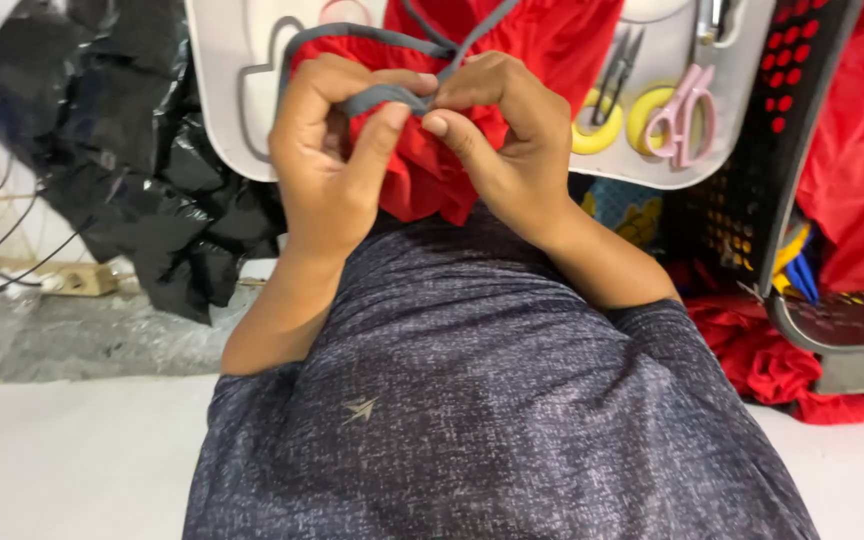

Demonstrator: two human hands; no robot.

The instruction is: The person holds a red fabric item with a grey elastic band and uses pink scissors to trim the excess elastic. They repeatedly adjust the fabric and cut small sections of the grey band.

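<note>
While the red garment is kept bunched against the near edge of the white work surface, just above the person's lap, a grey drawstring is pinched between both hands. The left hand is curled, with the cord pressed between thumb and forefinger; the right hand is also closed, and the same cord is nipped at its fingertips, so that the two grips almost touch. The hands seem to be held this close so that a short stretch of cord can be kept taut and controlled. From the pinch, the drawstring is seen running up in two grey strands that cross over the red cloth. The garment looks soft and crumpled, its lower folds hanging below the hands. Pink-handled scissors and small thread snips are laid on the surface to the right, well apart from the hands. More red fabric is heaped at the right.
</note>
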